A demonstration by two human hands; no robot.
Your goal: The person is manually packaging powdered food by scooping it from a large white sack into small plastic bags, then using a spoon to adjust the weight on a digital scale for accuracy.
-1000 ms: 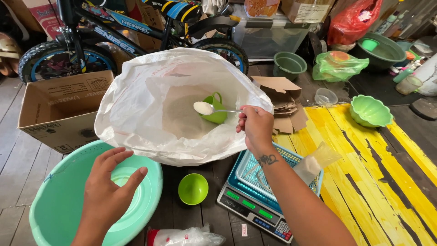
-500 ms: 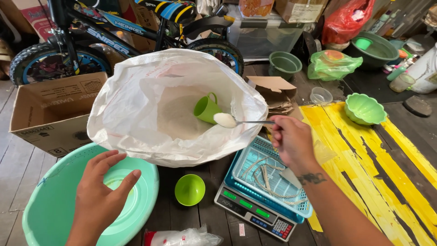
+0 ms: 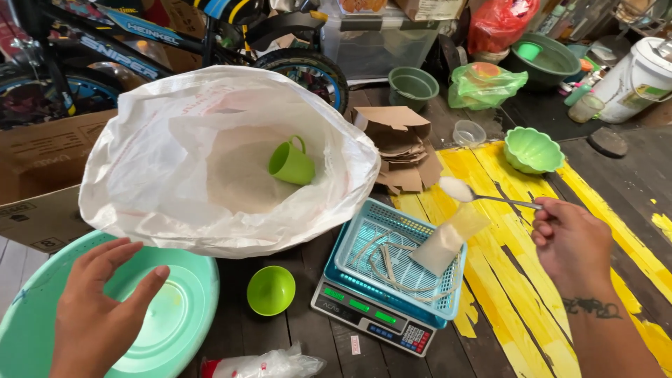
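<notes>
Head view. The right hand (image 3: 570,241) pinches the handle of a metal spoon (image 3: 490,197) heaped with white grains, its grip closed on the handle, the bowl held above a small clear bag (image 3: 448,240). The bag stands tilted in a blue basket (image 3: 392,255) that sits on a digital scale (image 3: 371,318). The left hand (image 3: 98,315), fingers spread and holding nothing, hovers over a pale green basin (image 3: 178,318). A large white sack (image 3: 210,161) of grains, with a green cup (image 3: 290,164) inside, lies just beside the basket on the wooden floor (image 3: 308,273); a small green bowl (image 3: 271,290) sits near the scale.
</notes>
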